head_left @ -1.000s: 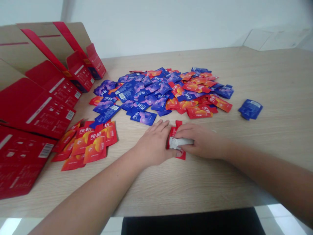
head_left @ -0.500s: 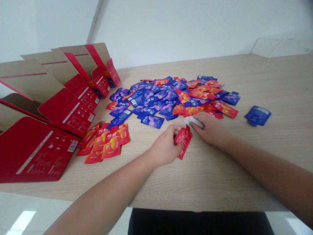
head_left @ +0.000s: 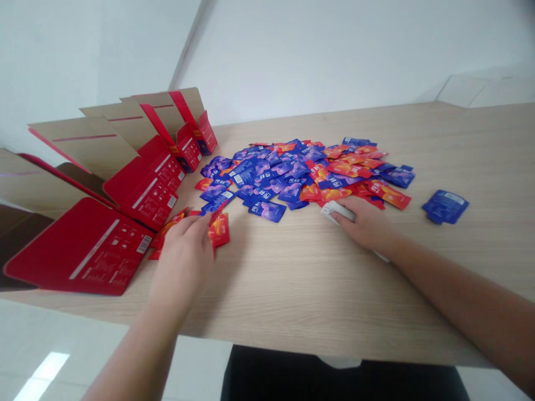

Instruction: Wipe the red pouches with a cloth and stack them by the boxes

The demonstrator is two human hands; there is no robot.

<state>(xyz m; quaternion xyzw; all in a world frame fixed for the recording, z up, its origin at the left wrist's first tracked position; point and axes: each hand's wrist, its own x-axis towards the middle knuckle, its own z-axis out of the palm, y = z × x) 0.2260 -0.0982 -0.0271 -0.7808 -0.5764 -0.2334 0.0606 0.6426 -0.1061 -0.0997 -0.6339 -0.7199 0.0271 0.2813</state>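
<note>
White tool (head_left: 332, 211), slim, only its pale blunt end plain to see, the rest largely hidden in a grip; held aslant just in front of the heap of packets (head_left: 271, 178), right of its middle. Red-orange packets (head_left: 220, 229), flat, overlapping in a small cluster near the heap's front left end; much covered from above, count unclear.
</note>
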